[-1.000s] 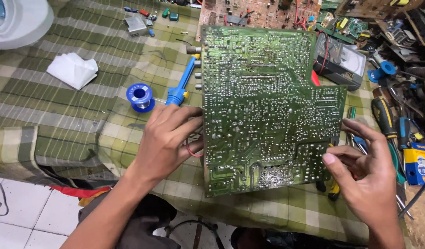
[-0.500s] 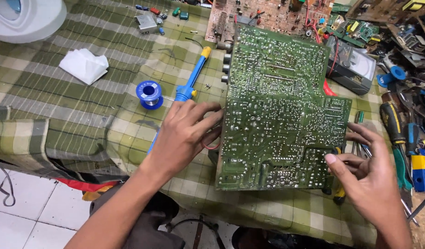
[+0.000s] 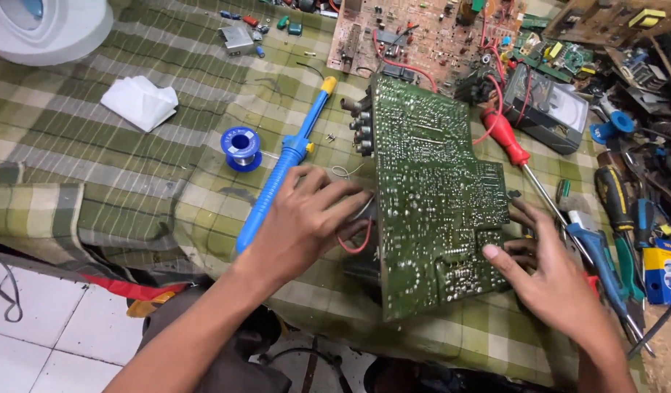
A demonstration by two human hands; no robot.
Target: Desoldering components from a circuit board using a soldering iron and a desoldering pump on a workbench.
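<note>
Seen from the head camera, a green circuit board [image 3: 433, 196] is held solder side up over the checked cloth [image 3: 132, 175], gripped at both long edges so the joints face the viewer. The left hand [image 3: 306, 222] is closed on its left edge beside a red wire loop [image 3: 358, 244]; the right hand [image 3: 550, 273] clasps the right edge, thumb on top. A blue desoldering pump [image 3: 288, 164] and a solder spool [image 3: 241, 145] are kept within reach — the board's component side is hidden, and the tools at right are cluttered and partly cut off.
</note>
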